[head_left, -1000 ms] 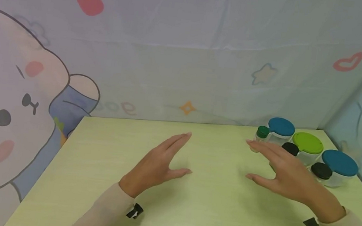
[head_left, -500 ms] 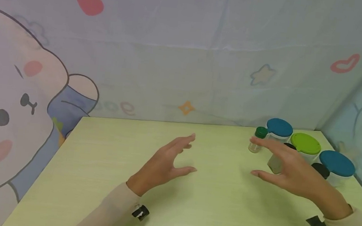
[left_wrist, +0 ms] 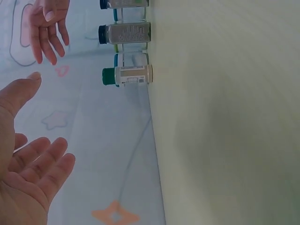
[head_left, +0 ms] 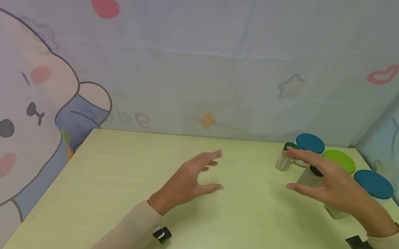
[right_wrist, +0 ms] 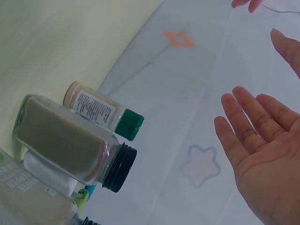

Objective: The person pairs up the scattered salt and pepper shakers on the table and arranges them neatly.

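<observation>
My left hand point(head_left: 187, 180) hovers over the middle of the table with nothing in it, thumb apart from slightly bent fingers. My right hand point(head_left: 341, 188) is also raised and holds nothing; in the head view it partly covers a group of jars. Nearest its fingertips stands a small green-capped spice bottle point(head_left: 283, 163). The right wrist view shows a square black-capped jar point(right_wrist: 63, 138) of greyish powder beside that bottle. Next to it is another jar point(right_wrist: 33, 194) whose label reads "white pepper". Neither hand appears to touch a jar.
Behind the jars are clear tubs with a blue lid point(head_left: 310, 143), a green lid point(head_left: 339, 161) and another blue lid point(head_left: 373, 184). They stand near the right edge of the pale table point(head_left: 101, 203). A printed curtain point(head_left: 192, 58) hangs behind.
Both hands have drifted a little to the right over the table, still raised. The left fingers look slightly more bent. The jars and tubs stand where they were.
</observation>
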Demonstrator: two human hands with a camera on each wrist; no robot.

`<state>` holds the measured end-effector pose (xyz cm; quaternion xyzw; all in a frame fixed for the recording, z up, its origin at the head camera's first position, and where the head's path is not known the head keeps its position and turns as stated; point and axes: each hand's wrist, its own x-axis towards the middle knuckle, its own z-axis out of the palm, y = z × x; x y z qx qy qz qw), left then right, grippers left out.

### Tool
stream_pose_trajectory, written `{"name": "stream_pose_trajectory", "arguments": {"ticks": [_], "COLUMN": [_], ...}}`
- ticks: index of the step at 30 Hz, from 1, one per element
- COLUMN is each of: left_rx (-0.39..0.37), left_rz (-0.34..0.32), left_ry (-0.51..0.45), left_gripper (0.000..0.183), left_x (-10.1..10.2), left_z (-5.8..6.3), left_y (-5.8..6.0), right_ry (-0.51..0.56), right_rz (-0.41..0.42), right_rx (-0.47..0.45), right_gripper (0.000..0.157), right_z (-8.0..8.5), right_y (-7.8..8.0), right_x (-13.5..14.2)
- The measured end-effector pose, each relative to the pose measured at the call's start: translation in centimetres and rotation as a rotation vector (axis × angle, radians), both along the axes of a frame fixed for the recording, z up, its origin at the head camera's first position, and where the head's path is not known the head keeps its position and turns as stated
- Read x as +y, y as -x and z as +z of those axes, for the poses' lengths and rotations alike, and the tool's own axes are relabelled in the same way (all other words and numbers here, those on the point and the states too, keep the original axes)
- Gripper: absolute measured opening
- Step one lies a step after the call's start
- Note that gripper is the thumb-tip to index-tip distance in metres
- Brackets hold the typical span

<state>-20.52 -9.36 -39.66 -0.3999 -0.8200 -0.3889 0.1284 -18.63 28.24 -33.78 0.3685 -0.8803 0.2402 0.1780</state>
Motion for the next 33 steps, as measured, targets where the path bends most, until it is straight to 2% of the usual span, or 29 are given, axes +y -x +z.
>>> {"name": "stream_pose_trajectory", "arguments": {"ticks": [8, 20, 28, 33], "left_rx": [-0.053, -0.09, -0.131, -0.13], "left_rz": [0.001, -0.041, -0.052, -0.053], "left_ry": [-0.04, -0.095, -0.122, -0.13], "left_gripper": [0.08, 0.077, 0.074, 0.073], "left_x": [0.9, 2.3, 3.0, 3.3], "left_z": [-0.4, -1.1, -1.0, -1.2], "left_y": [0.4, 1.0, 1.1, 1.5], "right_ry": [0.036, 0.018, 0.002, -0.01], "right_rz": [0.034, -0.041, 0.019, -0.005], "right_rx": [0.009, -0.135, -0.1, -0.103], "right_gripper": [0.092, 0.094, 0.092, 0.089], "right_z": [0.2, 0.9, 1.4, 1.4], "right_y": [0.8, 1.1, 2.0, 2.3], "right_x": [1.1, 2.6, 3.6, 4.1]}}
